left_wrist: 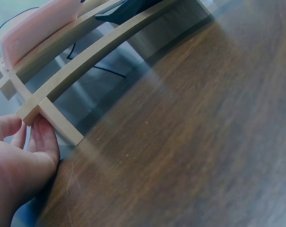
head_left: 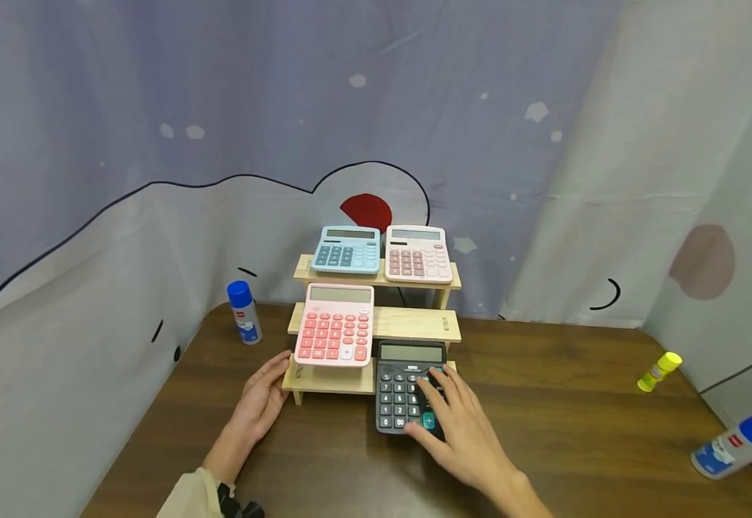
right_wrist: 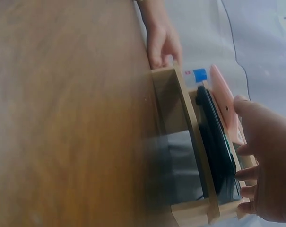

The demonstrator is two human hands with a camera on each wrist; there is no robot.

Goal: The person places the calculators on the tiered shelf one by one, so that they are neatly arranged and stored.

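Observation:
A black calculator (head_left: pixel 393 394) leans on the lowest step of a three-step wooden stand (head_left: pixel 414 324). Over its right side, my right hand (head_left: pixel 463 435) spreads its fingers, some fingertips apparently touching the keys. At the stand's left end, my left hand (head_left: pixel 262 403) pinches the lowest step's corner; in the left wrist view the thumb (left_wrist: pixel 8 126) meets the corner and the other fingers lie beneath. A pink calculator (head_left: pixel 334 324) stands tilted on the left of the middle step. On the top step are a blue calculator (head_left: pixel 347 250) and a pale pink calculator (head_left: pixel 417 253), side by side.
A blue-capped bottle (head_left: pixel 245 313) stands left of the stand. Another blue-capped bottle (head_left: pixel 738 446) and a yellow glue stick (head_left: pixel 659 371) are on the right of the brown table (head_left: pixel 563 403). A patterned curtain (head_left: pixel 272 108) hangs behind.

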